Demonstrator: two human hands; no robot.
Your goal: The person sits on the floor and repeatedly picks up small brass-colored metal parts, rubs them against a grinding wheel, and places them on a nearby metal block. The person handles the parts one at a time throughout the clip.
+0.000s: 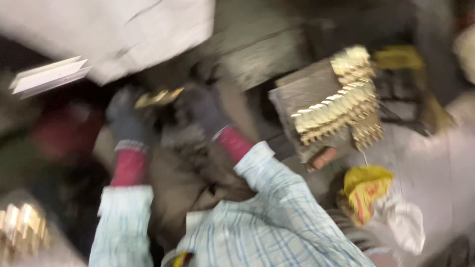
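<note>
both gloved hands, left hand [126,121] and right hand [205,111], grip a brass piece [158,97]; yellow packet [366,188] lies right.

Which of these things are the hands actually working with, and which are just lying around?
In hand:
- left hand and right hand, both gloved
- small brass piece between them; the grip is blurred

Lying about:
- rows of brass pieces on a block
- yellow bag
- white strip

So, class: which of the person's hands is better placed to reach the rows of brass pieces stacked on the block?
Probably the right hand: the brass pieces lie on its side, while the left hand would have to cross over. The blurred picture hides the grips.
</note>
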